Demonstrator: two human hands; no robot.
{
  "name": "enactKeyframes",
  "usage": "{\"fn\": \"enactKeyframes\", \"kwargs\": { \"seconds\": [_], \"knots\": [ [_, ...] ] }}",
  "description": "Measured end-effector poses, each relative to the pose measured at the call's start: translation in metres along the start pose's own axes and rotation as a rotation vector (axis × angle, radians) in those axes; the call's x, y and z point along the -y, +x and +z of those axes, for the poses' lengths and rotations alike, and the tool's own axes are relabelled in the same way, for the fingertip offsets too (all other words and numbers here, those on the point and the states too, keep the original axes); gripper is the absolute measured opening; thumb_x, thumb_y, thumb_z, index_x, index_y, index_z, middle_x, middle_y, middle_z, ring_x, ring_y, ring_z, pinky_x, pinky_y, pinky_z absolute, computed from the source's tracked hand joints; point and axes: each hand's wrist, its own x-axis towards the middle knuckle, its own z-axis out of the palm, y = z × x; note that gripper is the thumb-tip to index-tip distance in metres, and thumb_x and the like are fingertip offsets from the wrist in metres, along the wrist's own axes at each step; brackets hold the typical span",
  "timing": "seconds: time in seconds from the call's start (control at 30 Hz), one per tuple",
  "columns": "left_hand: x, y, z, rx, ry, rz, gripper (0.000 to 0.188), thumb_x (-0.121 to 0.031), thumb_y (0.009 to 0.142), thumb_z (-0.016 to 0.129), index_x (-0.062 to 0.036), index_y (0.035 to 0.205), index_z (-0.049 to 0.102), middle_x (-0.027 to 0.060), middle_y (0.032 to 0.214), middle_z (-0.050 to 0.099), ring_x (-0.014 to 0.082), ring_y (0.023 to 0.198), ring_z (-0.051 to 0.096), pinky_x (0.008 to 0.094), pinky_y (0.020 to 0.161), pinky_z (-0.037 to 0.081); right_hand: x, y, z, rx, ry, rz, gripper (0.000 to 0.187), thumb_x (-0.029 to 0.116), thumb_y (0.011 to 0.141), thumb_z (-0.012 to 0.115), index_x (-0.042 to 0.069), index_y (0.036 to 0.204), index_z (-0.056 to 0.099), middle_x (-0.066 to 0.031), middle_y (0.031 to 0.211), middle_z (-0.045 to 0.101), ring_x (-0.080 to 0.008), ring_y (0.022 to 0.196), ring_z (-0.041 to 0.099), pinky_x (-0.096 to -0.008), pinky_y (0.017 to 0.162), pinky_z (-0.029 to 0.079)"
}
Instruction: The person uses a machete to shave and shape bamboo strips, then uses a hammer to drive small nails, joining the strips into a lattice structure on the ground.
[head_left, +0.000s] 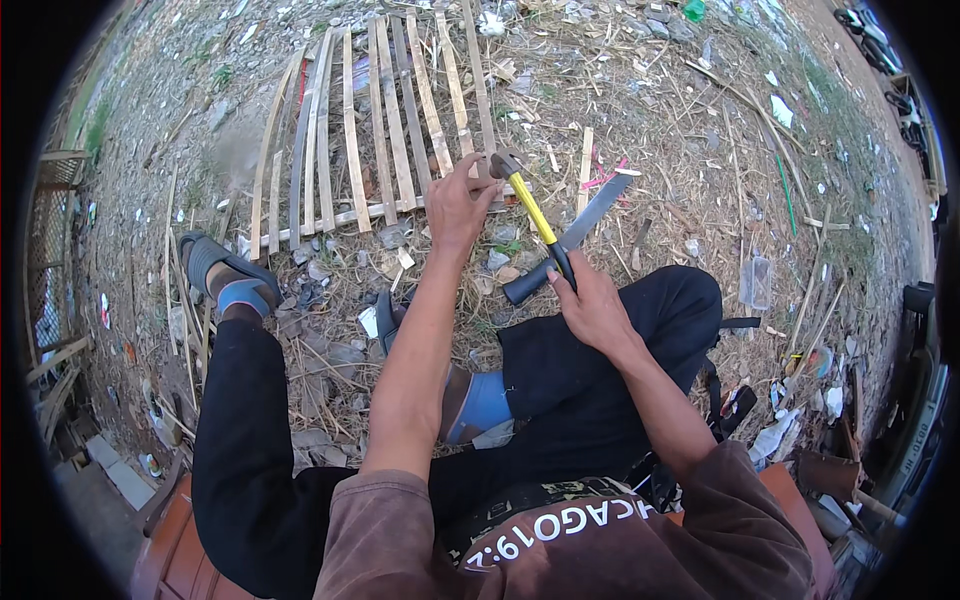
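Observation:
My right hand [597, 303] is closed round the black grip of a hammer [532, 208] with a yellow shaft. The hammer's metal head is right beside the fingertips of my left hand [460, 206]. Those fingers are pinched together at the near end of the wooden slats [388, 120]; whatever is between them is too small to make out. Several thin slats lie side by side on the ground, crossed near their lower ends by a wooden strip [340, 218]. Partly behind the hammer, a broad-bladed knife [597, 212] with a black handle lies on the ground.
Dry straw, stones and wood scraps cover the ground. My sandalled left foot [225, 268] is near the slats' lower left corner. A short loose slat [585, 168] lies beyond the knife, and a clear plastic container [757, 283] is to the right. Vehicles stand at the far right.

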Motion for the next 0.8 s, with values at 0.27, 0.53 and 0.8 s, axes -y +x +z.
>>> {"fn": "enactKeyframes", "kwargs": {
  "seconds": [0.27,0.53,0.8],
  "knots": [
    [0.0,0.0,-0.001,0.015,-0.095,-0.095,0.051,-0.026,0.078,0.081,-0.0106,0.122,0.061,0.0036,0.083,0.076,0.0245,0.087,0.068,0.0368,0.082,0.043,0.007,0.0,0.005,-0.082,0.019,-0.046,0.019,0.014,0.097,0.057,0.0,0.099,0.045,-0.0258,0.062,0.055,-0.0496,0.062,0.057,-0.0555,0.057,0.04],
    [0.001,-0.001,-0.003,-0.022,-0.031,-0.024,0.05,-0.028,0.079,0.081,-0.0091,0.121,0.061,0.0043,0.084,0.076,0.0238,0.083,0.069,0.0362,0.081,0.045,0.04,0.009,-0.017,-0.029,0.061,0.064,0.019,0.013,0.096,0.057,-0.001,0.099,0.044,-0.027,0.063,0.056,-0.0487,0.062,0.058,-0.0548,0.056,0.04],
    [0.001,-0.007,-0.001,0.011,-0.028,-0.076,0.051,-0.026,0.078,0.081,-0.0121,0.123,0.061,0.003,0.083,0.075,0.0229,0.086,0.068,0.0369,0.083,0.043,0.022,0.008,-0.004,0.031,-0.005,0.112,0.021,0.014,0.097,0.056,-0.002,0.098,0.044,-0.0297,0.064,0.056,-0.0508,0.064,0.058,-0.057,0.058,0.041]
  ]
}}
